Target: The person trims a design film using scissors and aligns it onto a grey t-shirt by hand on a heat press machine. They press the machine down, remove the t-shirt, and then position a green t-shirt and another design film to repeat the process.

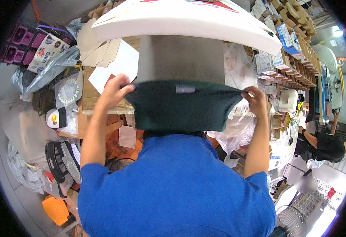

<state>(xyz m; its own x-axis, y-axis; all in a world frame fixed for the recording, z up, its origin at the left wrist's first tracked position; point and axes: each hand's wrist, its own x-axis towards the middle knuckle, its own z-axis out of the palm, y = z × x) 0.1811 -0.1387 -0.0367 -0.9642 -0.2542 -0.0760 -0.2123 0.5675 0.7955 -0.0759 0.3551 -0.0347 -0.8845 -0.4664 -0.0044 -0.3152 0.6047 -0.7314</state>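
Observation:
My left hand is closed on the left corner of a dark green fabric garment, and my right hand pinches its right corner. The cloth is stretched between them across the near end of a flat dark grey board, with a small pale grey label at its upper middle. A thick white padded slab lies above the board's far end. Just beyond my left hand are white sheets and tan card pieces.
Stacked cardboard trays and crumpled plastic lie to the right. A co-worker in black works at the far right. Caps, purple trays, bags and an orange plastic piece crowd the left.

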